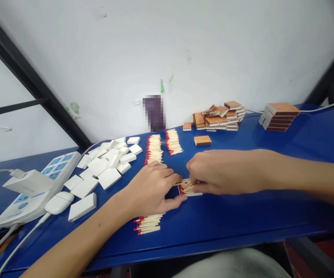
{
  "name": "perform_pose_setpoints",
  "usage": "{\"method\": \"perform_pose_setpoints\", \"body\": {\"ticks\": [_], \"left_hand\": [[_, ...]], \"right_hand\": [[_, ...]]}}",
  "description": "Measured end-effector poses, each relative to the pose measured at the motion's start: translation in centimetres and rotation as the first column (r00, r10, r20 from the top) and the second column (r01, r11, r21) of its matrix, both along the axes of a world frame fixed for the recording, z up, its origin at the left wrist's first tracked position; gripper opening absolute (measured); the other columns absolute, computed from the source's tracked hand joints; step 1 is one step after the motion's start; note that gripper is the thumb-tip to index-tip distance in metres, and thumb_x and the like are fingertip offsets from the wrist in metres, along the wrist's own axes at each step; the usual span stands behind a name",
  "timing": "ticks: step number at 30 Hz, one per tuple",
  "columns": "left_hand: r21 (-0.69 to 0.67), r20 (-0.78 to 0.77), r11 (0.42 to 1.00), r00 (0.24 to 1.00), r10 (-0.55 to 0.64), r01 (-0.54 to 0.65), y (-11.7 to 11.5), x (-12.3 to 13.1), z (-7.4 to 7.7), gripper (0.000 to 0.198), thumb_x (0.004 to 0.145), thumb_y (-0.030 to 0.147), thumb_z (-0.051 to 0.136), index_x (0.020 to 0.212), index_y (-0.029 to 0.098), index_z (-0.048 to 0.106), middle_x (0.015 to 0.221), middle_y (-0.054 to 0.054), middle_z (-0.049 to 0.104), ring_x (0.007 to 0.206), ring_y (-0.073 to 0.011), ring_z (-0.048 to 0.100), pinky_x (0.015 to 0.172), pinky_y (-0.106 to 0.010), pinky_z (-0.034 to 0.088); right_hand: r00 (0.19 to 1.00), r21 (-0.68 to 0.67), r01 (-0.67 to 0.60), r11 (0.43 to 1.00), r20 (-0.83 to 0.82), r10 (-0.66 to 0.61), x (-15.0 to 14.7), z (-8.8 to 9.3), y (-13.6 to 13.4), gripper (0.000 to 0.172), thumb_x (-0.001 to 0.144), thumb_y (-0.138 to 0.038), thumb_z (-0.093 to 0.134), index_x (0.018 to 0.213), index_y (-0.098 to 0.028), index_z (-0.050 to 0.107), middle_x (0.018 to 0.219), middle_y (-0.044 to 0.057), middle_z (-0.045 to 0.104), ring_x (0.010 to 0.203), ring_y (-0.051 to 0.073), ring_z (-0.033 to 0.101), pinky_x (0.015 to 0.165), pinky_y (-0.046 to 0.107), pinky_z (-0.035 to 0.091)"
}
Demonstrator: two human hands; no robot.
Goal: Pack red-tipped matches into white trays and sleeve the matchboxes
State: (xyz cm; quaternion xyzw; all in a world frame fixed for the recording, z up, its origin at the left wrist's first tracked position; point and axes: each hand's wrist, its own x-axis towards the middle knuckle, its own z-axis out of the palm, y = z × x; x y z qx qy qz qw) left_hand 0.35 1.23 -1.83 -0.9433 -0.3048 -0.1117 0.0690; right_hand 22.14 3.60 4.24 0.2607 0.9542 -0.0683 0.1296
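Note:
A small white matchbox tray (pixel 194 194) lies on the blue table with loose red-headed matches (pixel 186 187) inside it. My left hand (pixel 155 189) grips the tray's left end between thumb and fingers. One match sticks out over that end, by the left index finger. My right hand (pixel 216 172) reaches in from the right, its fingers closed and pressed down on matches in the tray; the fingertips are partly hidden. Under and behind my left hand runs a long row of matches (pixel 154 148), its near end (pixel 148 224) showing below my wrist. A shorter match row (pixel 173 142) lies beside it.
White empty-looking trays (pixel 105 162) are heaped at left, near a power strip (pixel 53 173) with a plugged-in charger and a white earphone case (pixel 59 202). Orange matchbox sleeves (pixel 220 117) pile up behind; one matchbox (pixel 202 140) lies apart. A matchbox stack (pixel 279 116) stands right.

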Motion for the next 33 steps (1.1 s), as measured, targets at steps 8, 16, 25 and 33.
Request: {"method": "perform_pose_setpoints", "body": {"ticks": [8, 16, 25, 33], "left_hand": [[0.002, -0.014, 1.000, 1.000, 0.000, 0.000, 0.0, 0.0, 0.1, 0.036, 0.093, 0.046, 0.058, 0.104, 0.015, 0.072, 0.082, -0.005, 0.071, 0.078, -0.0250, 0.066, 0.072, -0.039, 0.050], [0.019, -0.027, 1.000, 1.000, -0.006, 0.006, 0.0, 0.1, 0.2, 0.032, 0.093, 0.045, 0.059, 0.100, 0.017, 0.071, 0.079, -0.004, 0.070, 0.075, -0.0237, 0.065, 0.070, -0.037, 0.047], [0.021, -0.029, 1.000, 1.000, 0.000, 0.001, -0.1, 0.1, 0.1, 0.035, 0.094, 0.046, 0.057, 0.102, 0.016, 0.072, 0.080, -0.004, 0.070, 0.075, -0.0232, 0.065, 0.075, -0.037, 0.049], [0.033, -0.033, 0.999, 0.999, -0.002, 0.003, -0.1, 0.1, 0.1, 0.035, 0.094, 0.047, 0.056, 0.102, 0.017, 0.072, 0.078, -0.004, 0.069, 0.074, -0.0223, 0.064, 0.074, -0.037, 0.049]], "right_hand": [[0.998, -0.048, -0.048, 0.998, -0.030, 0.046, 0.2, -0.1, 0.5, 0.030, 0.090, -0.021, 0.050, 0.062, -0.015, 0.057, 0.054, -0.001, 0.051, 0.046, 0.009, 0.037, 0.049, 0.028, 0.024], [0.989, -0.328, -0.113, 0.938, -0.126, 0.075, 0.5, 0.0, 2.6, 0.022, 0.086, -0.014, 0.053, 0.068, -0.015, 0.066, 0.056, -0.006, 0.050, 0.049, 0.007, 0.037, 0.049, 0.023, 0.029], [0.994, -0.396, -0.049, 0.917, -0.109, 0.006, 0.2, -0.2, 3.2, 0.017, 0.086, -0.020, 0.061, 0.087, -0.013, 0.077, 0.074, 0.001, 0.072, 0.060, 0.011, 0.058, 0.056, 0.023, 0.038], [0.995, -0.422, -0.057, 0.905, -0.104, 0.015, 0.4, -0.1, 3.7, 0.020, 0.082, -0.023, 0.064, 0.093, -0.013, 0.076, 0.080, 0.002, 0.074, 0.067, 0.013, 0.064, 0.061, 0.023, 0.043]]}}
